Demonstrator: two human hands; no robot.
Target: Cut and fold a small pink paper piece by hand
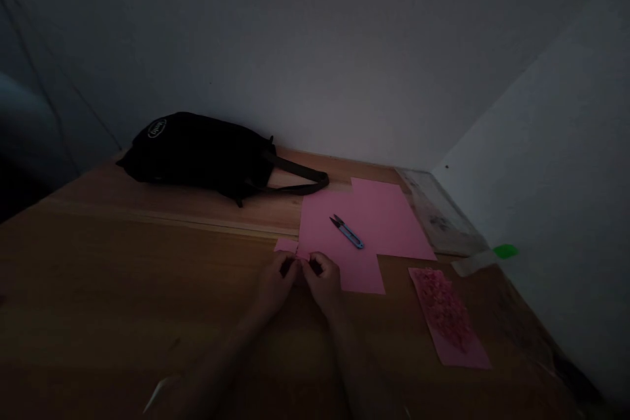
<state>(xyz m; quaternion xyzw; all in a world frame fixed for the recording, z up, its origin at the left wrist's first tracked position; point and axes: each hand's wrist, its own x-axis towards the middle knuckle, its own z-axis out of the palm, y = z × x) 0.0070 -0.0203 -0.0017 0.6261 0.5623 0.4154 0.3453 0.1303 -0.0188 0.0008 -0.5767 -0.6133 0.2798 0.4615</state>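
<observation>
My left hand and my right hand meet over the wooden table, thumbs and fingertips pinched together. Between them they grip a small piece of pink paper, mostly hidden by the fingers. Just behind the left fingertips lies another small bit of pink paper; whether it joins the held piece I cannot tell. Past my right hand, large pink paper sheets overlap on the table. Blue-handled thread snips rest on them, blades pointing away to the left.
At the right, a pink card bears a heap of crumpled pink bits. A black bag with a strap lies against the wall. A clear plastic sleeve and a strip with a green end lie by the right wall. The room is dim.
</observation>
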